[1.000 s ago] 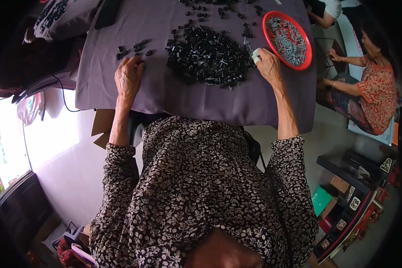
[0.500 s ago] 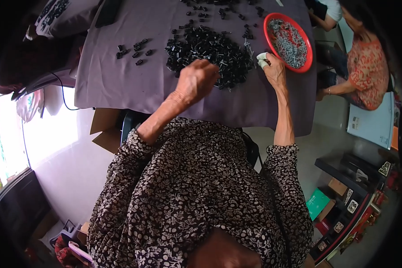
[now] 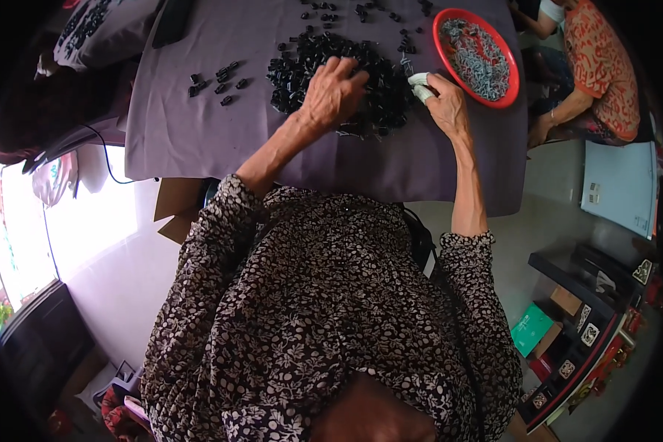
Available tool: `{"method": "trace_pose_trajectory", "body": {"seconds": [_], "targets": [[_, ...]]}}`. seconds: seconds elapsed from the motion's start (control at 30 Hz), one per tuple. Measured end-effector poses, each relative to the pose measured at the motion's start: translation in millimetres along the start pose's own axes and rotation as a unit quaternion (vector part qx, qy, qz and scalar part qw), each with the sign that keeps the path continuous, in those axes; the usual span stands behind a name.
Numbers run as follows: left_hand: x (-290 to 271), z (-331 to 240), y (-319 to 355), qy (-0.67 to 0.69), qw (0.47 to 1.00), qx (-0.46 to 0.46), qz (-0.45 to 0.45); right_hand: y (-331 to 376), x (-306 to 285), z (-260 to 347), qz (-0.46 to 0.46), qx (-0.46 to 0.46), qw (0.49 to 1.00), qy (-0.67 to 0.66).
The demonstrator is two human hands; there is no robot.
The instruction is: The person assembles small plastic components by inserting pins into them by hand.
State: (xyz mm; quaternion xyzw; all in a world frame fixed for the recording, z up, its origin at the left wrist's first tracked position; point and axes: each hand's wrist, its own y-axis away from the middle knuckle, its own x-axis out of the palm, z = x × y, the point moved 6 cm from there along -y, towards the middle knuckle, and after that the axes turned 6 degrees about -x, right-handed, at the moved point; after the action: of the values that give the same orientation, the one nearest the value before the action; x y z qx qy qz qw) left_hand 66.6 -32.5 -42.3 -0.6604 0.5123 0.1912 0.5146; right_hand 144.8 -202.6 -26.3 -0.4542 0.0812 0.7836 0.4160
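A heap of small black parts lies on a table under a purple cloth. My left hand rests on top of the heap, fingers spread and curled into the parts. My right hand sits at the heap's right edge, next to a red round tray of small grey pieces. White wrapping covers the fingertips of that hand, and they pinch something small that I cannot make out.
A few loose black parts lie to the left of the heap, and more at the far edge. A person in orange patterned clothes sits at the right end of the table. Shelves with boxes stand lower right.
My left hand left the cloth at the left of the heap, lifted, and came down onto the middle of the heap. My right hand stayed by the red tray.
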Motion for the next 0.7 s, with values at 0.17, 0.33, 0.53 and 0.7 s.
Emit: {"method": "trace_pose_trajectory", "body": {"seconds": [0.17,0.33,0.53,0.7], "targets": [[-37.3,-1.4,0.7,0.020,0.998,-0.016,-0.061,24.6,-2.7,25.6,0.031,0.034,0.998,-0.040],[-28.7,-34.4,67.9,0.083,0.990,0.115,0.011,55.0,27.1,73.7,0.119,-0.107,0.985,-0.063],[-9.8,-29.0,52.9,0.052,0.993,0.094,0.055,35.8,48.8,72.9,0.115,-0.195,0.968,0.105],[-0.5,-0.7,16.9,0.026,0.995,0.069,0.069,-3.7,49.4,63.2,0.094,-0.161,0.978,0.088]]}}
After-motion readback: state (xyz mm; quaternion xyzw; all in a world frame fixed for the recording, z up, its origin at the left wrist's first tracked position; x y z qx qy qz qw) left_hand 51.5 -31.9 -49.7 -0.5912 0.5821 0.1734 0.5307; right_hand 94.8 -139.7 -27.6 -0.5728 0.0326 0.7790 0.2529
